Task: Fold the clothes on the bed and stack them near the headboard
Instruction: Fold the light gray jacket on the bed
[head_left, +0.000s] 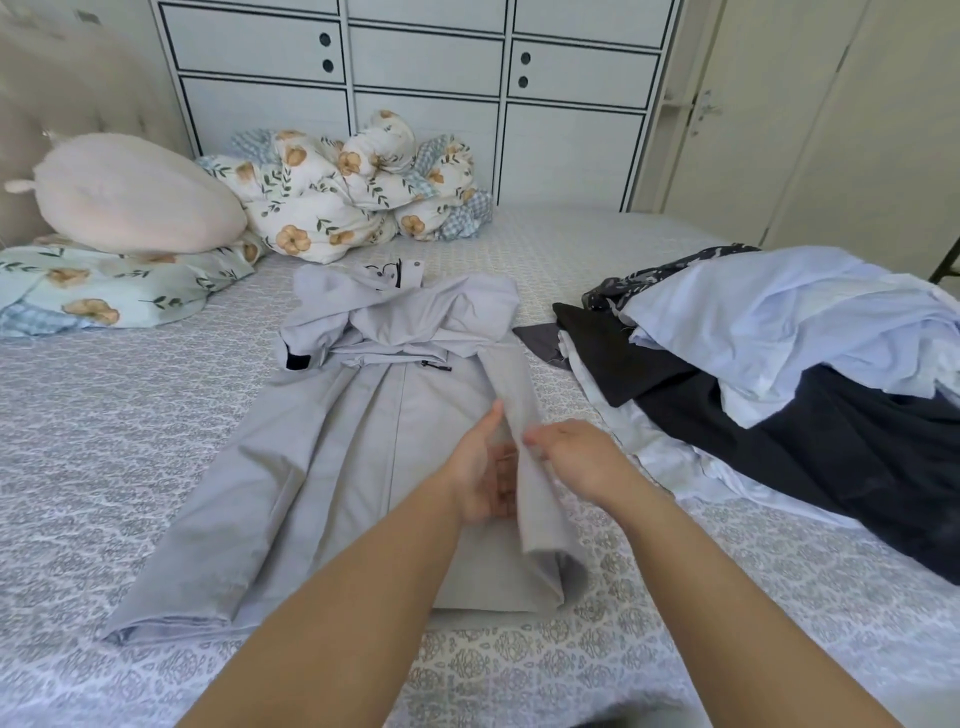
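Note:
A light grey hooded jacket (332, 467) lies lengthwise in the middle of the bed (78, 467), hood toward the far side. Its right sleeve (519, 374) is laid down along the jacket's front and stands up as a strip between my hands. My left hand (480, 467) sits on the sleeve's left side, palm turned to it, thumb straight, fingertips tucked beneath the fabric. My right hand (576, 457) comes from the right and pinches the sleeve's upper edge. A pile of unfolded clothes (779, 353), pale blue, white and black, lies to the right.
A pink pillow (135, 192) rests on a floral pillow (104, 291) at the far left by the padded headboard (62, 93). A bundled floral duvet (358, 192) lies at the far side, in front of white cabinets (426, 67). A door (753, 114) stands at the right.

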